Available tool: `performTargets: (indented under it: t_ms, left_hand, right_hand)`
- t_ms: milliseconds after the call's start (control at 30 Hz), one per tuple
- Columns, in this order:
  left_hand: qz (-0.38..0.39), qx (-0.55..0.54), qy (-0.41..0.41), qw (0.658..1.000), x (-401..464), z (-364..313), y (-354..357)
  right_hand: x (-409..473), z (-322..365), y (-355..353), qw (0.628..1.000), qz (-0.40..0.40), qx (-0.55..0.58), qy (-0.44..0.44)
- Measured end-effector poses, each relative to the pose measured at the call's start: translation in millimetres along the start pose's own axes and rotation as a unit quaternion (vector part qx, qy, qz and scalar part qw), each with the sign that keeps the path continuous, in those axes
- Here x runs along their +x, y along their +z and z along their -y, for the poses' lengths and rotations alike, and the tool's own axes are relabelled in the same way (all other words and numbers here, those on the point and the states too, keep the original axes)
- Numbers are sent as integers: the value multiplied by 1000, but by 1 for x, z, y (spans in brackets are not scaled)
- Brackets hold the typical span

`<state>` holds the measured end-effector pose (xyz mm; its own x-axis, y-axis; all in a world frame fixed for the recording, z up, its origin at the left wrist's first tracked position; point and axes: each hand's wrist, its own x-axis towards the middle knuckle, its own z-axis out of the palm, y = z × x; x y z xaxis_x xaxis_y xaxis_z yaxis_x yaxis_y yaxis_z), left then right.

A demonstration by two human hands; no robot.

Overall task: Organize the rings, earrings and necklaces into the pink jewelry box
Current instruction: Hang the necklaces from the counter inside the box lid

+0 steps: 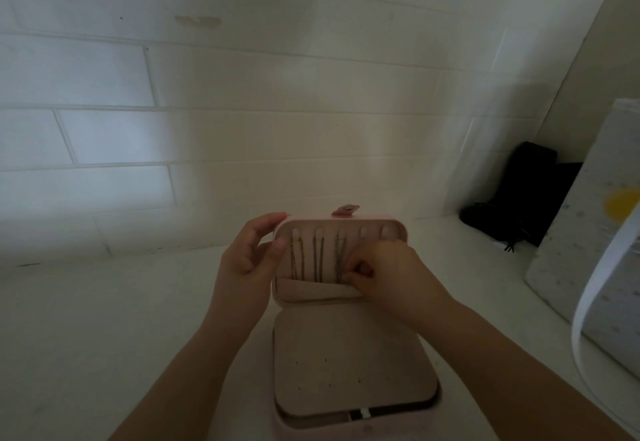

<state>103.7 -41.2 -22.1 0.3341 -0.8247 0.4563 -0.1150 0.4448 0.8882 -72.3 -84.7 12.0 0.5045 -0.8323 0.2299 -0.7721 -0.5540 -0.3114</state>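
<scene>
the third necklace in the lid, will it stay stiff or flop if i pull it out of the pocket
Likely floppy: the third necklace hangs as thin limp strands from its hook. Probably light, and prone to tangle, since its strands bunch where the right hand pinches them.

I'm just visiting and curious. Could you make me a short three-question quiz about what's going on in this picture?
1. True or false: the lid of the pink jewelry box stands open.
2. How many necklaces hang from hooks inside the lid? A) one B) three C) five
3. Which hand steadies the lid's edge, and what is the other doing?

Key:
1. True.
2. B: a gold necklace, a darker second necklace and a third necklace.
3. The left hand steadies the lid's left edge; the right hand pinches the lower end of the third necklace by the lid's pocket.
</scene>
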Motion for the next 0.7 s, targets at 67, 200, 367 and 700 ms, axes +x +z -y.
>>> performTargets:
  t_ms: [67, 200, 367, 700]
  left_hand:
    - [4, 0, 1, 1000, 0, 0, 0]
    - [3, 3, -1, 1000, 0, 0, -1]
    - [2, 7, 3, 1000, -1, -1, -1]
    - [20, 13, 0, 1000, 2, 9, -1]
  right_hand:
    - [2, 0, -3, 997, 63, -43, -33]
    - [1, 3, -2, 993, 81, -73, -40]
    - [-3, 1, 1, 998, 8, -41, -41]
    - [-11, 4, 15, 996, -60, -21, -60]
